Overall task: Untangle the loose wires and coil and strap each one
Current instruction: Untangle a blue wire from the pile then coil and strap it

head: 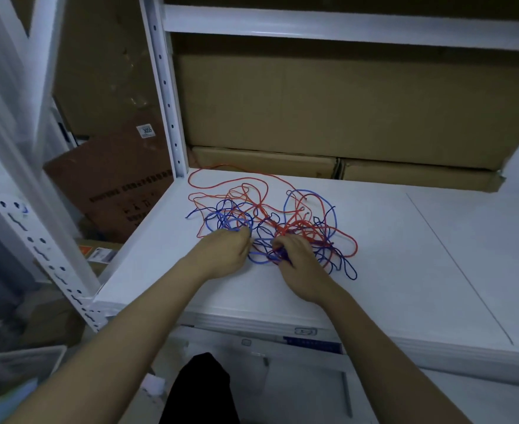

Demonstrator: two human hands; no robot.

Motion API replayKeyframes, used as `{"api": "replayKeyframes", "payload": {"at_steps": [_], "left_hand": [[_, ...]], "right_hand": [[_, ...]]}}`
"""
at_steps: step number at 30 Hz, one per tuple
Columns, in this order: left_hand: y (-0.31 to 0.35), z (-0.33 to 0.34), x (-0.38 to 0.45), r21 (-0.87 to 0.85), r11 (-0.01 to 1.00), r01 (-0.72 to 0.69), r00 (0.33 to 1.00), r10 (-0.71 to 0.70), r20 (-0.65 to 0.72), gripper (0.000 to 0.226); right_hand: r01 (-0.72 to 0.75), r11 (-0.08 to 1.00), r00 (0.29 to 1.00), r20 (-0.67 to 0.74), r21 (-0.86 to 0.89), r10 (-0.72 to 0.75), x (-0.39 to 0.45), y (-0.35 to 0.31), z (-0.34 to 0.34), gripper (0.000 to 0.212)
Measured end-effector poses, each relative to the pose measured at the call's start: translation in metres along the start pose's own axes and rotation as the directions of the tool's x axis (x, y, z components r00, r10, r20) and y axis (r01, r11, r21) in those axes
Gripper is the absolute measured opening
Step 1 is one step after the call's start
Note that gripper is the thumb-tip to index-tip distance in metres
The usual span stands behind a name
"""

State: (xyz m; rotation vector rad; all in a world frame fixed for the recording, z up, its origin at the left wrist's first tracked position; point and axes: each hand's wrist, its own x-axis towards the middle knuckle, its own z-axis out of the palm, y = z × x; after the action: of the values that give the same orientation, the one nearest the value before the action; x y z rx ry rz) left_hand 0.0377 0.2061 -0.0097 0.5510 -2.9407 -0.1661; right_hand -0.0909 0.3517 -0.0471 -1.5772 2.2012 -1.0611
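A tangle of loose red wire (239,182) and blue wire (348,272) sprawls over the white shelf (405,255). Red loops reach toward the back left corner; blue loops lie mostly along the near side. My left hand (224,252) sits at the tangle's near left edge, its fingertips pinching blue strands. Just to its right, my right hand (301,267) has its fingers curled round a bunch of blue and red strands. Where the wires run under both hands is hidden.
Cardboard boxes (344,111) stand stacked along the back of the shelf. A white perforated upright (166,93) rises at the back left corner. More boxes (120,191) lie beyond the shelf's left edge, and a plastic bin (13,374) sits low at left.
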Motion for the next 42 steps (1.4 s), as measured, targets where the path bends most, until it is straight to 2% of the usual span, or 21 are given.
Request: {"api": "replayKeyframes", "payload": {"at_steps": [3,6,9,13,16,19,22,25,28,31,35,39,42], "left_hand": [[0.000,-0.007,-0.006,-0.030,0.999,-0.023,0.987,0.028,0.158,0.035],[0.003,-0.011,-0.009,0.036,0.996,-0.079,0.961,0.066,0.267,0.039],[0.004,-0.016,-0.010,0.112,0.989,-0.098,0.946,0.058,0.320,0.039],[0.002,-0.031,-0.005,0.199,0.975,-0.099,0.986,0.069,0.152,0.033],[0.003,-0.043,0.001,0.197,0.978,-0.067,0.997,0.061,0.037,0.030],[0.007,-0.054,0.009,0.194,0.980,-0.039,0.997,0.052,-0.063,0.029],[0.012,-0.067,0.018,0.115,0.993,0.029,0.987,-0.010,-0.163,0.029],[0.014,-0.076,0.024,0.051,0.996,0.073,0.966,-0.058,-0.252,0.032],[0.016,-0.084,0.027,0.017,0.996,0.083,0.944,-0.073,-0.322,0.031],[0.019,-0.100,0.033,-0.035,0.995,0.098,0.912,-0.104,-0.397,0.029],[0.022,-0.127,0.044,-0.114,0.981,0.156,0.869,-0.191,-0.456,0.028],[0.016,-0.146,0.054,-0.189,0.956,0.223,0.827,-0.288,-0.483,0.031],[0.003,-0.154,0.057,-0.203,0.949,0.240,0.791,-0.312,-0.526,0.031]], "right_hand": [[-0.096,0.995,0.991,0.091,-0.027,0.098,0.009,-0.001,-0.005,0.049],[-0.049,0.990,0.983,0.169,-0.131,0.071,0.013,-0.001,-0.010,0.063],[-0.032,0.989,0.974,0.219,-0.145,0.064,0.017,-0.006,-0.019,0.062],[0.111,0.972,0.988,0.131,-0.207,-0.084,0.019,-0.012,-0.034,0.043],[0.093,0.958,0.993,0.090,-0.273,-0.071,0.018,-0.018,-0.039,0.041],[0.058,0.937,0.986,-0.129,-0.343,-0.109,0.020,-0.027,-0.045,0.036],[0.048,0.932,0.921,-0.346,-0.360,-0.181,0.024,-0.037,-0.052,0.030],[0.022,0.927,0.875,-0.441,-0.375,-0.199,0.029,-0.045,-0.058,0.030],[0.005,0.879,0.839,-0.476,-0.476,-0.262,0.036,-0.054,-0.066,0.024],[0.051,0.837,0.761,-0.522,-0.545,-0.386,0.045,-0.069,-0.082,0.017],[0.016,0.813,0.712,-0.565,-0.582,-0.418,0.065,-0.089,-0.115,0.012],[-0.063,0.689,0.743,-0.495,-0.722,-0.450,0.078,-0.096,-0.137,0.017],[-0.123,0.743,0.786,-0.521,-0.658,-0.332,0.086,-0.086,-0.156,0.012]]}}
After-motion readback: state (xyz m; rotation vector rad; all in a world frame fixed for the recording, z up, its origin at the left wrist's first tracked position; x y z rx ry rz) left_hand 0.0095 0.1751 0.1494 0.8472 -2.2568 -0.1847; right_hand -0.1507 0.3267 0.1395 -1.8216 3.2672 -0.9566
